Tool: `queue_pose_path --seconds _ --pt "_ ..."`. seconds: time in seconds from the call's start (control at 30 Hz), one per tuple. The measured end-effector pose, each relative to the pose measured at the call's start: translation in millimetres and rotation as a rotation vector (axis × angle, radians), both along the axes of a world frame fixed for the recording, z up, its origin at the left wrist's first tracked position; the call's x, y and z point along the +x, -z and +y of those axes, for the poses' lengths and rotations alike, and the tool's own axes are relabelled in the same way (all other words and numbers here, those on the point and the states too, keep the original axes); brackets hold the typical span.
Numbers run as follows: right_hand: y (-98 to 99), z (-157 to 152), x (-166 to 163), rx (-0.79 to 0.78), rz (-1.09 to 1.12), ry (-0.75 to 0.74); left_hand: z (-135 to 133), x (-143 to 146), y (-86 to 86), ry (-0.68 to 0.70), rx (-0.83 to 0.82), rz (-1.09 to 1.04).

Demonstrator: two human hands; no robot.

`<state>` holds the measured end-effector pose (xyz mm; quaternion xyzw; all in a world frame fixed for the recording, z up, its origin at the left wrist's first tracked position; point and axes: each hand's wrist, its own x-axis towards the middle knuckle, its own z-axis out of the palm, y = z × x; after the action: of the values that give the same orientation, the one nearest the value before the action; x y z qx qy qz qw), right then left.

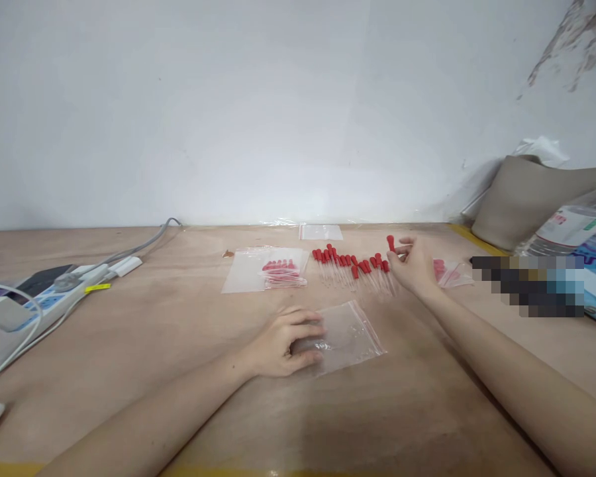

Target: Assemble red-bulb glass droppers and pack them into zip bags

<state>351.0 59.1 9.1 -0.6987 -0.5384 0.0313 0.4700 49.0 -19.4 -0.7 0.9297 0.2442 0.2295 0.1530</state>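
My left hand [289, 343] lies over the near-left end of a clear zip bag [350, 334], fingers spread apart and touching the plastic. The bag rests flat on the table, its red-lined zip edge facing right. My right hand [413, 266] pinches a dropper [390, 244] by its red rubber bulb; the lower part of that dropper is hidden or too faint to follow. Just left of it, a loose row of droppers [350, 264] with red bulbs and clear tubes lies on the table. Farther left, bagged droppers [282, 273] rest on flat clear bags [241, 271].
Behind my right hand lies another bag with red bulbs [449, 273]. A small zip bag [322, 232] is by the wall. A power strip [54, 301] with cables stands left. On the right are a plastic bottle [571, 222], a grey-brown container [499, 202] and a blurred-out patch.
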Motion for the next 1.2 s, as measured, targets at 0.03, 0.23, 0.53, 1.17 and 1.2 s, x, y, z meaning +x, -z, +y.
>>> queue_pose_path --seconds 0.03,0.23,0.53,1.17,1.2 --pt "-4.2 -4.1 -2.9 0.017 0.054 -0.038 0.1 0.1 0.7 0.003 -0.011 0.009" --pt "3.7 -41.6 -18.2 -0.027 0.434 -0.356 1.7 0.6 3.4 -0.013 -0.091 0.006" --pt "24.5 -69.0 -29.5 -0.016 0.833 -0.389 1.5 1.0 1.7 -0.027 -0.107 0.025" --pt "14.1 -86.5 -29.1 -0.529 0.73 -1.077 2.3 1.9 -1.0 -0.067 -0.109 0.0" --pt "13.8 -85.7 -28.9 -0.517 0.725 -1.056 2.8 1.7 -0.4 -0.071 -0.105 -0.002"
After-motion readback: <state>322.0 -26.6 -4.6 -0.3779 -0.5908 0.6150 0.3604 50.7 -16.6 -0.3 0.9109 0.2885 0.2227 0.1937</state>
